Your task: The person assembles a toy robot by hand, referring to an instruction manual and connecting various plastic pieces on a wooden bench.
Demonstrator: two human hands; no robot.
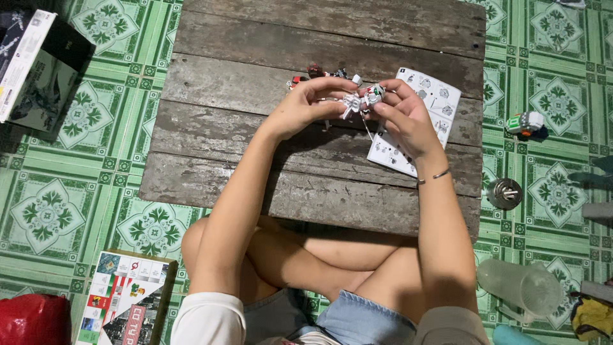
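Over a low, weathered wooden table [242,160], my left hand [303,105] and my right hand [402,115] meet around a small white toy model [357,101] with red and green bits. Both hands pinch it between fingertips, the left from the left side, the right from the right. A thin white stick hangs down from the model. Under my right hand lies a folded instruction sheet [440,96] with small drawings. Several small loose parts [316,73], red and dark, lie on the table just beyond my left fingers. A thin bracelet sits on my right wrist.
On the green patterned floor tiles: a dark box [35,64] at top left, a colourful box [124,300] and red bag [32,319] at bottom left, a small toy figure [527,122], a round metal object [504,193] and a clear plastic jug [520,284] at right. My crossed legs are under the table's near edge.
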